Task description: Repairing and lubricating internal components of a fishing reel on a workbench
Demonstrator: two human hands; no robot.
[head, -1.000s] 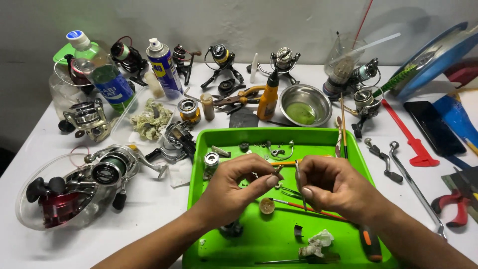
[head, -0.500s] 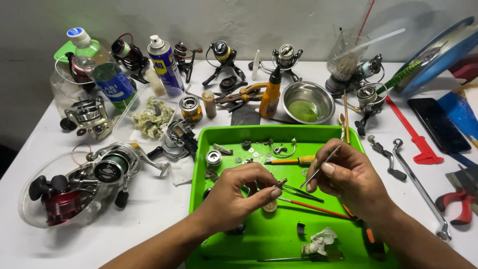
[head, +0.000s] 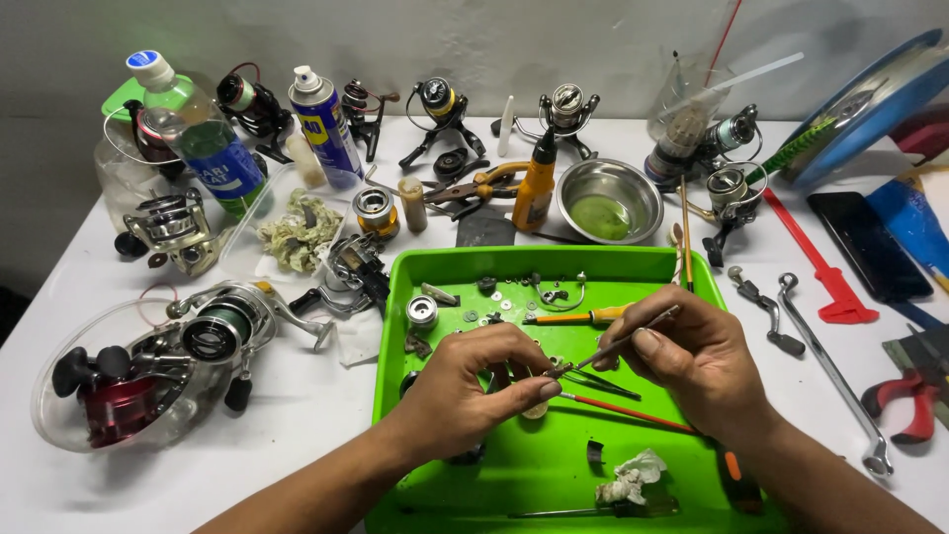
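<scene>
Both my hands work over a bright green tray [head: 435, 470]. My left hand [head: 474, 381] pinches a tiny metal part between thumb and forefinger near the tray's middle. My right hand [head: 697, 356] grips thin metal tweezers [head: 618, 344], whose tip meets the small part at my left fingertips. Under the hands lie a thin red rod [head: 633, 413] and a dark pointed tool. Small washers, screws and a silver spool [head: 422, 311] are scattered across the tray's far half, beside an orange-handled screwdriver [head: 578, 317].
Several fishing reels [head: 213, 331] lie left and along the back of the white table. A spray can [head: 326, 124], a plastic bottle [head: 203, 133], a steel bowl [head: 609, 201] with green liquid, a red caliper [head: 825, 272], a wrench [head: 835, 371] and red pliers [head: 905, 396] surround the tray.
My right hand has swung the tweezers from upright to a low slant, tip now at my left fingertips. My left hand has stayed pinched on the small part.
</scene>
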